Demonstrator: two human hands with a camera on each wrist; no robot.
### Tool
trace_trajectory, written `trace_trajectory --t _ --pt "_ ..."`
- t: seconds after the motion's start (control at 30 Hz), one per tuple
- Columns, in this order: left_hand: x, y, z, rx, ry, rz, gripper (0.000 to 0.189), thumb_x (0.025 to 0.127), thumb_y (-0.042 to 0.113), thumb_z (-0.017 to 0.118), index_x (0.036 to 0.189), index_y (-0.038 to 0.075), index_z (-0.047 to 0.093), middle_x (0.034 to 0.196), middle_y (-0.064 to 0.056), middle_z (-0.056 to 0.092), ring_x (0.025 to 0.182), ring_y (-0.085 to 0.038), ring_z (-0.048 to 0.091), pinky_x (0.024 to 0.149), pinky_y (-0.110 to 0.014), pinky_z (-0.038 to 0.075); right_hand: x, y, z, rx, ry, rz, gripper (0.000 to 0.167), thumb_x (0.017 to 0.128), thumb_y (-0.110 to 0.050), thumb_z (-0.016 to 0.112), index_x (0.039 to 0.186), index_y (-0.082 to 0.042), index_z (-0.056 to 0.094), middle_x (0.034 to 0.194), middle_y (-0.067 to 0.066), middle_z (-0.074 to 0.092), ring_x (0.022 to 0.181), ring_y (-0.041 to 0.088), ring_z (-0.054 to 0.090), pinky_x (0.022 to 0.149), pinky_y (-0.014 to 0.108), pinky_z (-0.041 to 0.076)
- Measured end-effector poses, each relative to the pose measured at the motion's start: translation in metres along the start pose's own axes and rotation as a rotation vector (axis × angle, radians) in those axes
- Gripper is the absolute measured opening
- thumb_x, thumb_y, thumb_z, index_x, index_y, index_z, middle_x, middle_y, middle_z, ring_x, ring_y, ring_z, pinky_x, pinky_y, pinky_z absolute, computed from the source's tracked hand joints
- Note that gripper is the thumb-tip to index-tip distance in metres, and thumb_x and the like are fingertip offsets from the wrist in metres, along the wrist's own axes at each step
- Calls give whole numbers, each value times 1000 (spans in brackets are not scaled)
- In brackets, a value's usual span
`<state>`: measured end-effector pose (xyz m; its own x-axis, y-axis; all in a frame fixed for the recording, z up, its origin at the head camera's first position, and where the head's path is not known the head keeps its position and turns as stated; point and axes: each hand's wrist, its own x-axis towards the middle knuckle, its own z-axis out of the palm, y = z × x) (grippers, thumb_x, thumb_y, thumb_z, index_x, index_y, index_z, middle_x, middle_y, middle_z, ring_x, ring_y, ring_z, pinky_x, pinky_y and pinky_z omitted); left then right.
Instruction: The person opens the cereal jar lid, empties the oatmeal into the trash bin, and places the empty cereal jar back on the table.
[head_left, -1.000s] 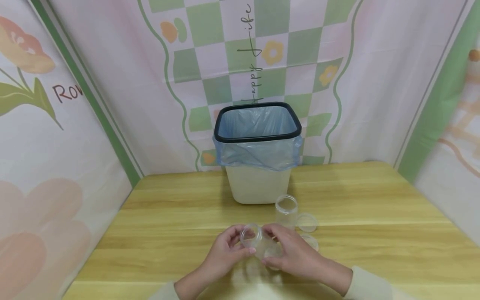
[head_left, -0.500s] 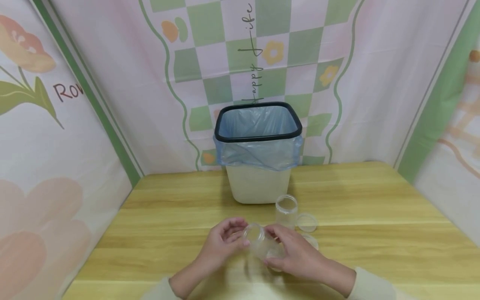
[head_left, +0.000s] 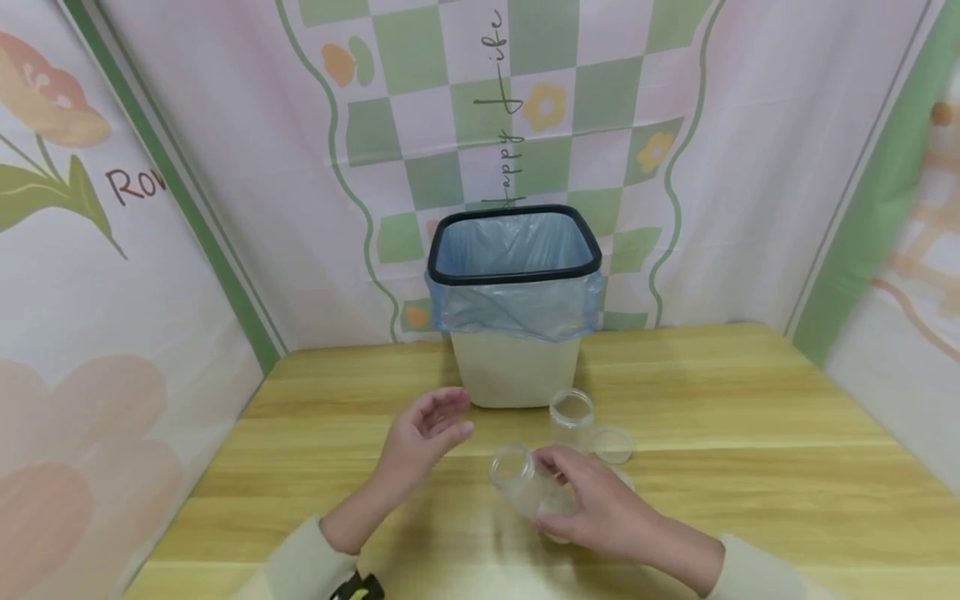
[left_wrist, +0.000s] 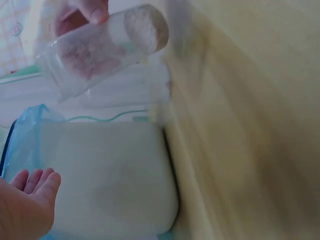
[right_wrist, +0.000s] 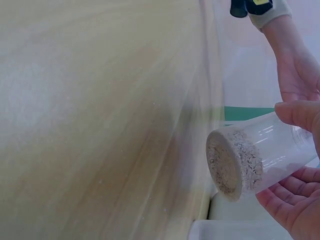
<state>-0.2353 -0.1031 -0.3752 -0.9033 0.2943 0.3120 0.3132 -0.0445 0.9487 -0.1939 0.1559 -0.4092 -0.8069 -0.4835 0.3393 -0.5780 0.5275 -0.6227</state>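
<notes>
My right hand (head_left: 592, 504) holds a clear plastic jar (head_left: 525, 483), tilted with its uncovered mouth up toward the left. Pale, flaky bits (right_wrist: 245, 160) lie in the jar's bottom in the right wrist view; I cannot tell what they are. My left hand (head_left: 427, 429) is raised apart from the jar, left of it, fingers loosely bent around nothing. Behind the right hand a second clear jar (head_left: 572, 417) stands upright without a lid. A clear round lid (head_left: 613, 445) lies beside it, and another lid (head_left: 625, 478) is mostly hidden by the right hand.
A pale bin (head_left: 513, 371) with a black rim and a blue bag (head_left: 517, 312) folded over its sides stands at the back of the wooden table (head_left: 337, 417). Patterned cloth (head_left: 412, 125) hangs behind it and at both sides.
My left hand has let go of the jar's mouth and moved up and left, away from it. The right hand keeps holding the jar in nearly the same place.
</notes>
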Motion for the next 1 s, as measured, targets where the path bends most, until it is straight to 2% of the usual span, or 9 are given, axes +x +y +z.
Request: trace_trajectory --t 0.13,0.33,0.5,0.67,1.0 --pt "11 13 -6 55 63 21 46 89 7 70 129 -7 52 131 -18 57 124 -31 52 98 -30 46 -2 -4 -3 -17 14 -19 59 72 -25 85 121 -6 58 108 -5 62 92 14 59 78 33 54" --pt "33 31 -15 135 161 112 42 89 6 70 126 -8 55 128 -20 58 121 -29 55 99 -31 46 -4 -8 -8 -24 33 -37 59 72 -26 86 120 -8 58 108 -6 62 91 17 61 77 34 54" --pt "53 47 -21 237 202 239 43 90 10 70 127 -6 57 131 -19 57 124 -27 53 103 -28 41 -4 -7 -9 -29 51 -66 57 71 -25 86 118 -9 58 107 -9 63 90 16 61 77 34 55" --pt "70 58 -26 372 213 333 46 90 19 71 131 1 58 135 -9 57 128 -18 49 106 -28 38 -4 -8 -10 -29 63 -69 56 69 -22 87 117 -14 58 105 -14 62 90 11 61 78 32 54" --pt "109 65 -32 626 207 645 37 88 13 73 122 -1 65 130 -15 60 124 -20 53 104 -34 41 -7 -15 -16 -40 83 -108 53 72 -23 85 117 -14 59 105 -16 61 91 10 60 78 33 54"
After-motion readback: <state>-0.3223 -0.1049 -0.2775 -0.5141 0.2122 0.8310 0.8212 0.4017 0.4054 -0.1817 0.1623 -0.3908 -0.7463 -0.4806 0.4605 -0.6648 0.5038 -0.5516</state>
